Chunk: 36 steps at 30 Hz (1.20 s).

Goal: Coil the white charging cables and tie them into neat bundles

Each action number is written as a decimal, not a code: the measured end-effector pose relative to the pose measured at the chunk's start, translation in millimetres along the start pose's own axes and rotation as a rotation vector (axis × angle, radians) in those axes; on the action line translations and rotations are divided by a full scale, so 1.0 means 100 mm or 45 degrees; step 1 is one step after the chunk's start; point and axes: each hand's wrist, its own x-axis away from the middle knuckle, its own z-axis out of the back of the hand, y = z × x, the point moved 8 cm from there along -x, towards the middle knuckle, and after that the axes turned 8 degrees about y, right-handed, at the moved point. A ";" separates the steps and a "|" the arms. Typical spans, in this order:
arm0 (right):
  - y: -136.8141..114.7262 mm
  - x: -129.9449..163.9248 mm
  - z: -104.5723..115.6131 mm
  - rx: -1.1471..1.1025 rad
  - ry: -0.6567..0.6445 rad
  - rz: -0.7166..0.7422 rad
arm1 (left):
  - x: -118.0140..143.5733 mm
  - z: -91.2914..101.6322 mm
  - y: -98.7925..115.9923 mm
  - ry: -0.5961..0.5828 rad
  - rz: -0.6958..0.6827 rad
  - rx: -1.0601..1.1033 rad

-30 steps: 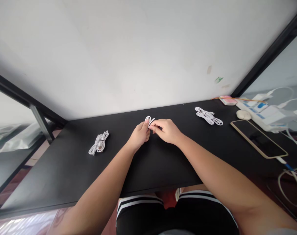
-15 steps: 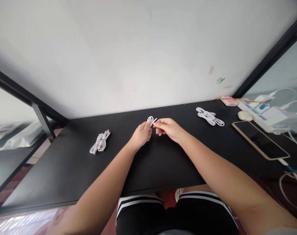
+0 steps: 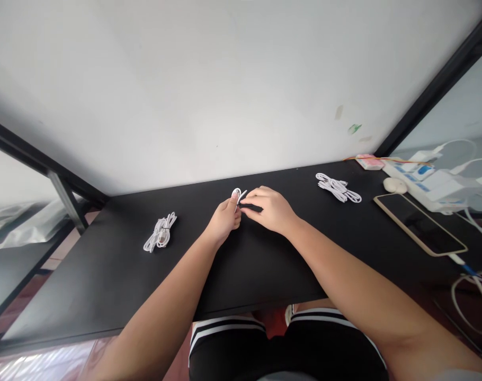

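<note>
My left hand [image 3: 224, 218] is closed around a coiled white cable [image 3: 236, 192]; one white loop shows above the thumb, and the rest is hidden in the palm. My right hand [image 3: 269, 208] meets it from the right, thumb and index finger pinched at a thin black tie [image 3: 240, 205] on the cable. The fingertips cover most of the tie. Both hands are just above the black desk [image 3: 249, 270]. One bundled white cable [image 3: 160, 233] lies to the left, bound in the middle with a dark tie. Another bundled white cable [image 3: 338, 188] rests to the right.
At the right are a phone [image 3: 419, 225] with a cable plugged in, a white rounded object [image 3: 395, 185], a power strip [image 3: 410, 182] with chargers and a pink box [image 3: 370, 162]. A white wall [image 3: 209, 95] rises behind the desk. Clear plastic bags [image 3: 34, 225] lie at far left.
My right hand has turned, its fingers reaching further over to the black tie at the cable. Both hands sit slightly further left in view; the other cables stay put.
</note>
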 end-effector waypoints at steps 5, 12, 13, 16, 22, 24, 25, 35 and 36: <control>0.05 0.01 -0.03 0.026 -0.020 -0.003 | 0.00 0.00 -0.01 -0.006 0.017 -0.016; 0.21 0.06 -0.12 -0.331 -0.058 -0.375 | 0.01 0.01 0.01 -0.011 -0.018 -0.087; 0.26 0.08 -0.16 -0.459 -0.080 -0.476 | 0.01 0.02 0.02 -0.005 -0.024 -0.097; 0.39 0.16 -0.34 -0.837 -0.206 -0.787 | 0.01 0.04 0.05 0.023 -0.056 -0.149; 0.47 0.33 -0.53 -1.306 -0.356 -1.245 | 0.06 0.03 0.09 0.039 -0.112 -0.216; 0.45 0.35 -0.55 -1.364 -0.355 -1.304 | 0.06 0.03 0.10 0.046 -0.109 -0.206; 0.44 0.35 -0.54 -1.360 -0.343 -1.303 | 0.06 0.03 0.09 0.048 -0.103 -0.195; 0.14 0.04 -0.02 -0.209 0.004 -0.244 | 0.03 -0.01 0.07 -0.002 -0.001 0.029; 0.08 0.03 -0.01 -0.149 0.001 -0.162 | 0.03 -0.01 0.06 -0.003 0.014 0.050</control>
